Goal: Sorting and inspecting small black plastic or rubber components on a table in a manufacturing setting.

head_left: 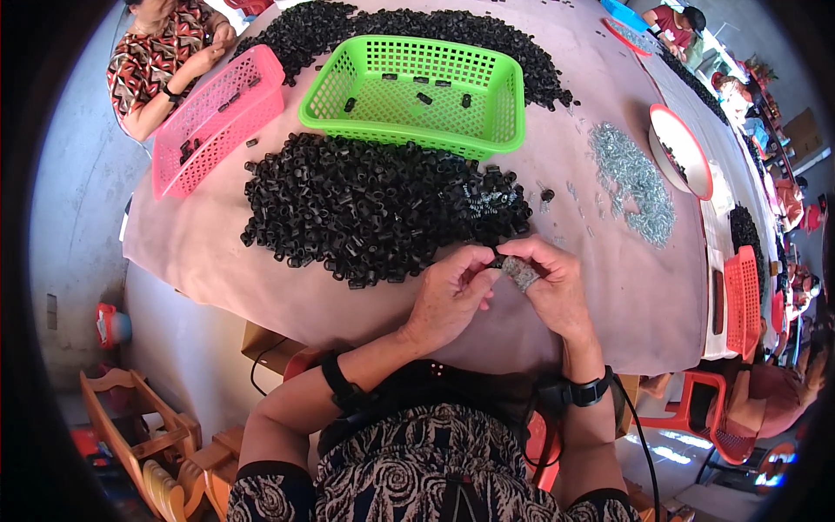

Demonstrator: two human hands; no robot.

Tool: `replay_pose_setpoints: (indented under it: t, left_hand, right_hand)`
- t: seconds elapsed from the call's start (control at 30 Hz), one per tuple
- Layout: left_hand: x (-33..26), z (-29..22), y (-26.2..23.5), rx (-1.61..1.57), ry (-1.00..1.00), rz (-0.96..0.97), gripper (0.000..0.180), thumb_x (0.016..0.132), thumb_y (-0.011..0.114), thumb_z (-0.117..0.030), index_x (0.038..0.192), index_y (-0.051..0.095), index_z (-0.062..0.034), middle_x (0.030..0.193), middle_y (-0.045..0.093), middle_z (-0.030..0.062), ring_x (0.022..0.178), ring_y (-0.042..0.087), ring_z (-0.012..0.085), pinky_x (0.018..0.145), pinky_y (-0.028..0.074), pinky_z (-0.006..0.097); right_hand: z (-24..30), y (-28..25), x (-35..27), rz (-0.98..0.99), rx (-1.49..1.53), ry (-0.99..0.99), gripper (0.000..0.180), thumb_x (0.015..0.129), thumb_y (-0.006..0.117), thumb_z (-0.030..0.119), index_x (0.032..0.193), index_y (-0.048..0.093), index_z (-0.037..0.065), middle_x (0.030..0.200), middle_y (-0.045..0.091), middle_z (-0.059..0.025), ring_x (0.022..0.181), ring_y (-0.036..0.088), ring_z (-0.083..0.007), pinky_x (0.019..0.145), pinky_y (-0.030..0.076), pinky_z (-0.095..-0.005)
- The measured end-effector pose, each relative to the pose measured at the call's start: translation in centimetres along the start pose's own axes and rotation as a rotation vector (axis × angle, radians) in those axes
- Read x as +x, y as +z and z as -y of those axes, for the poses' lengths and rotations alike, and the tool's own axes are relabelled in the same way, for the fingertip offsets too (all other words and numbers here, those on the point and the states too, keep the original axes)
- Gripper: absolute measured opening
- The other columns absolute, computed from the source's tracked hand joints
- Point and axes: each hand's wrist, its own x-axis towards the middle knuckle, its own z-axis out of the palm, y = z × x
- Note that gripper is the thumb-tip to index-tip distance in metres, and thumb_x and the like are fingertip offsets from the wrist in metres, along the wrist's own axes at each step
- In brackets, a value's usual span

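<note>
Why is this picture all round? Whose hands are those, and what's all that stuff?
No robot here: you see a person's own left hand and right hand. A wide fisheye camera worn on their head looks down, so straight edges bend.

Both hands' fingertips meet at a small black piece, too small to make out well. A fuzzy grey wrap sits at the right thumb.

On the table covered in pinkish cloth lie a big heap of small black tube-like pieces, a bright green holey basket, a pink holey basket and a scattered pile of small silvery pieces.
</note>
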Motion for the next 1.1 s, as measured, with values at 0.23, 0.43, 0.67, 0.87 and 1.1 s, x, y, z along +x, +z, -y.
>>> replay_pose_setpoints:
  t: [0.23,0.43,0.67,0.87,1.1]
  left_hand:
    - [0.0,-0.2,0.1,0.028,-0.021,0.016,0.013,0.087,0.057,-0.003,0.1,0.057,-0.0008,0.079,0.057,0.0021,0.065,0.054,0.0053,0.055,0.05,0.022]
    - [0.1,-0.1,0.0,0.129,-0.011,0.008,0.014,0.088,0.055,0.002,0.101,0.056,-0.0004,0.078,0.056,0.0013,0.065,0.055,0.0055,0.055,0.049,0.02]
    - [-0.1,0.0,0.0,0.117,-0.009,-0.007,0.014,0.088,0.054,0.002,0.101,0.056,-0.0009,0.079,0.056,0.0015,0.065,0.055,0.0055,0.055,0.05,0.02]
    - [0.0,-0.1,0.2,0.094,0.008,-0.01,0.012,0.088,0.056,-0.003,0.1,0.056,-0.0012,0.078,0.054,0.0022,0.064,0.055,0.0062,0.055,0.051,0.022]
    - [0.1,-0.4,0.2,0.097,0.024,-0.001,0.013,0.089,0.052,0.003,0.1,0.054,-0.0009,0.083,0.054,0.002,0.066,0.054,0.0056,0.056,0.05,0.02]
  right_hand:
    - [0.0,-0.2,-0.2,-0.03,-0.142,-0.064,0.029,0.071,0.054,-0.013,0.095,0.063,0.0,0.087,0.063,-0.0077,0.076,0.06,-0.0115,0.067,0.048,-0.0251]
    - [-0.5,-0.1,0.0,-0.022,-0.275,-0.053,0.029,0.068,0.054,-0.013,0.092,0.062,0.0,0.082,0.064,-0.0096,0.073,0.062,-0.0133,0.065,0.049,-0.0261]
    - [-0.3,0.5,-0.2,-0.044,-0.239,-0.117,0.03,0.067,0.052,-0.014,0.093,0.06,0.0,0.079,0.064,-0.0095,0.072,0.062,-0.0145,0.065,0.049,-0.0263]
    - [-0.8,0.4,-0.4,-0.035,-0.19,-0.077,0.032,0.068,0.049,-0.014,0.095,0.058,0.0,0.08,0.063,-0.0102,0.073,0.061,-0.0146,0.066,0.049,-0.0264]
    - [-0.3,0.0,-0.4,0.01,-0.061,0.007,0.033,0.073,0.047,-0.015,0.1,0.06,0.0,0.087,0.064,-0.0048,0.078,0.059,-0.0111,0.064,0.047,-0.0242]
